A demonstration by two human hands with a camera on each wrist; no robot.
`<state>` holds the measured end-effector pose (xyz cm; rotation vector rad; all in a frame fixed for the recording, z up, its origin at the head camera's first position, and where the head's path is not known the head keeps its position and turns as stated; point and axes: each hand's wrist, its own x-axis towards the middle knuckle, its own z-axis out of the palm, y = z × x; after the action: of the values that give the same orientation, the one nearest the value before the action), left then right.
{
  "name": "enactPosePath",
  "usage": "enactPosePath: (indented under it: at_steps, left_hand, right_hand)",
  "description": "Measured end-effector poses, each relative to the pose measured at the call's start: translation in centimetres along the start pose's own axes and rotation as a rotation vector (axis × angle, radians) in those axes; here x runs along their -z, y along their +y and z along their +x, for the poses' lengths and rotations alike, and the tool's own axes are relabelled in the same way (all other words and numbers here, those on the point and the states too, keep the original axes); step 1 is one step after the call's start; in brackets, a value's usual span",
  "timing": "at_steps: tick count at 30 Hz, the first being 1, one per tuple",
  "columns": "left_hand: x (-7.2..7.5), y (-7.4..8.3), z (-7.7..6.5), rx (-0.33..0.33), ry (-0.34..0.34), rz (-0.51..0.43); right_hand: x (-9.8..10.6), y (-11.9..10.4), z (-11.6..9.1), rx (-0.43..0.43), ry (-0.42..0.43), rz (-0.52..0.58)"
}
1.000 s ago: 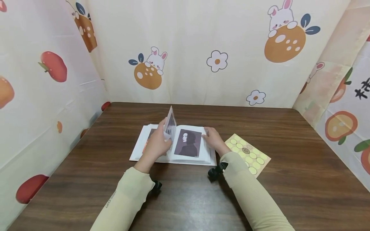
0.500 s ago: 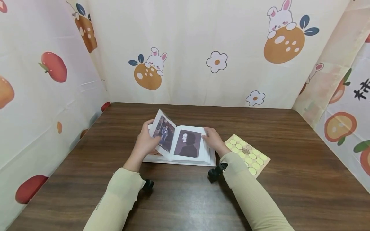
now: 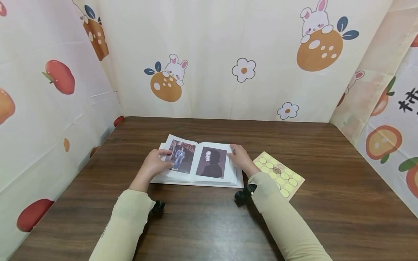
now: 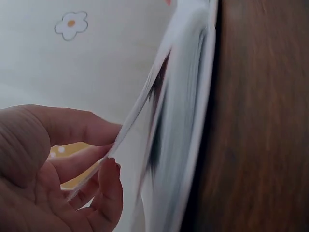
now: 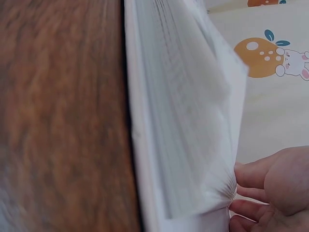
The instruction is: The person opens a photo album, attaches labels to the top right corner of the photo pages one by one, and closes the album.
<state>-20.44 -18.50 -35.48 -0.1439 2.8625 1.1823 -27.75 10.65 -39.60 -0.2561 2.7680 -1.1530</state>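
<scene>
A white photo album lies spread on the table in the head view. My left hand pinches the outer edge of a page between thumb and fingers. In the left wrist view that page slants up from the stack below. It carries a photo of a standing figure. On the facing page is a dark portrait, and my right hand grips the outer edge of the leaves there. The right wrist view shows the leaves bunched together at my right fingers.
A pale yellow card with rows of circles lies right of the album, partly under my right forearm. Brown wooden tabletop surrounds the album. Printed curtains stand behind and at both sides.
My left hand has swung the raised page from near upright over to the left and lowered it, uncovering its photo. The right hand has stayed in place.
</scene>
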Motion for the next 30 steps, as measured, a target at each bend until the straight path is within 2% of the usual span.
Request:
enactPosePath:
  at_steps: [8, 16, 20, 24, 30]
  left_hand:
    - [0.0, -0.9, 0.1, 0.012, -0.025, 0.091]
    - [-0.3, -1.3, 0.0, 0.096, -0.038, 0.122]
    - [-0.3, -1.3, -0.1, 0.101, -0.023, 0.141]
    - [-0.4, -1.2, 0.1, 0.046, 0.023, 0.106]
    - [-0.7, -0.8, 0.3, -0.015, 0.182, 0.030]
  right_hand:
    - [-0.1, 0.0, 0.0, -0.009, -0.001, 0.001]
    - [-0.1, 0.0, -0.1, -0.007, 0.002, -0.004]
    - [0.0, 0.0, -0.1, 0.007, 0.016, -0.002]
    - [0.2, 0.1, -0.1, -0.010, 0.041, 0.061]
    - [0.7, 0.1, -0.2, -0.067, 0.108, 0.264]
